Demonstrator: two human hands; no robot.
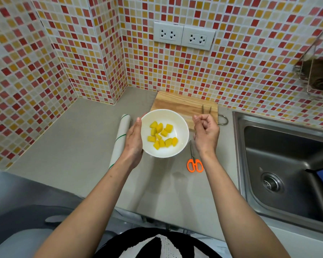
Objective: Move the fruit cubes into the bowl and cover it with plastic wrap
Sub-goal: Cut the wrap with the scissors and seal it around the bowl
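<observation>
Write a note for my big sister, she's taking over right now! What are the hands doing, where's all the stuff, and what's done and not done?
Left hand: flat against the left side of the white bowl, steadying it.
Right hand: fingers curled shut beside the bowl's right rim, seemingly pinching clear plastic wrap; the film is hard to see.
Fruit cubes: all in the bowl; none left on the cutting board behind it.
Wrap roll: on the counter, left of the bowl.
Orange scissors: on the counter, right of the bowl.
Done: fruit moved.
Left: stretch wrap over the bowl and seal the rim.
</observation>
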